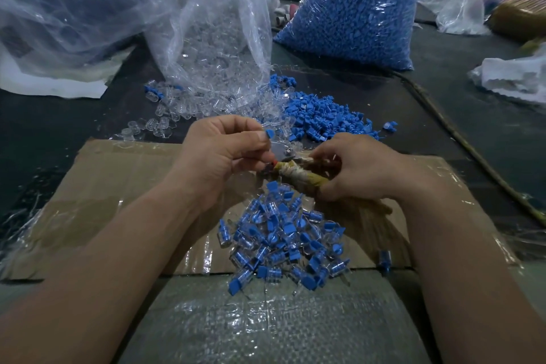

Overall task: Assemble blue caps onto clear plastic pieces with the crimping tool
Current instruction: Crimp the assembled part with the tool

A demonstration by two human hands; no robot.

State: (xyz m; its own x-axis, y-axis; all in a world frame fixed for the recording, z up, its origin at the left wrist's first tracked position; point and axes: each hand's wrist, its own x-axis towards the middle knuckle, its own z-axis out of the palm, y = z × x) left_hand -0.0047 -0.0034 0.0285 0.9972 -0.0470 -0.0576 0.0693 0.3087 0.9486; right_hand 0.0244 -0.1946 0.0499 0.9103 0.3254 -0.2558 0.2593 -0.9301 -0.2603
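Note:
My left hand (220, 154) pinches a blue cap (270, 133) with a clear plastic piece at the metal jaws of the crimping tool (288, 154). My right hand (359, 167) grips the tool's cloth-wrapped handles (301, 176). Below the hands a pile of assembled blue-and-clear pieces (283, 241) lies on the taped cardboard sheet (124, 186). Loose blue caps (325, 118) lie just beyond the hands. Loose clear pieces (165, 115) spill from an open clear bag (215, 47).
A big bag of blue caps (354, 9) stands at the back right. Another large plastic bag (68, 3) fills the back left. White bags (461, 6) and crumpled plastic (514, 77) lie at the far right. One assembled piece (385, 260) lies apart, by my right forearm.

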